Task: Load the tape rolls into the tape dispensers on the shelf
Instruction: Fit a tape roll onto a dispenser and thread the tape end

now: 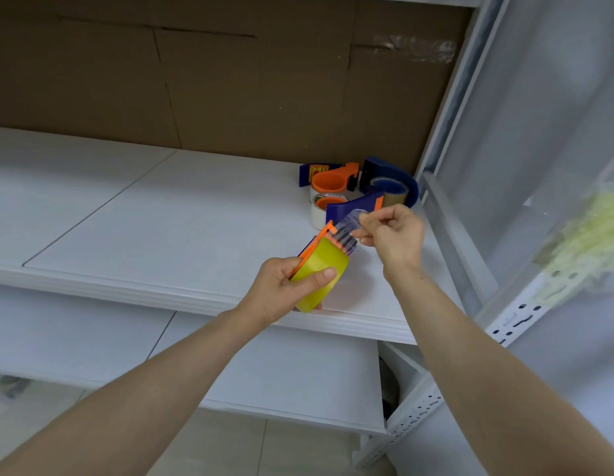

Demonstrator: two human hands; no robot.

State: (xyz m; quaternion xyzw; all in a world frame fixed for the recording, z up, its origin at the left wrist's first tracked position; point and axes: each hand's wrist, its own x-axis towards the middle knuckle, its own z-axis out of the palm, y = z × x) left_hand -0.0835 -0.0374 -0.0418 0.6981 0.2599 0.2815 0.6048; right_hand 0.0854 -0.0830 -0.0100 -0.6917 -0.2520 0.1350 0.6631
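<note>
Gripping yellow tape roll [321,269] in our left hand [291,286], thumb and fingers curled round it, above front edge of white shelf [161,218]. Roll sits in orange-and-blue dispenser [317,237]. Our right hand [394,235] pinches clear tape end [348,228] between thumb and fingertips. We see other dispensers [391,182] and white tape roll [317,214] clustered at shelf's back right, near cardboard backing [230,80].
</note>
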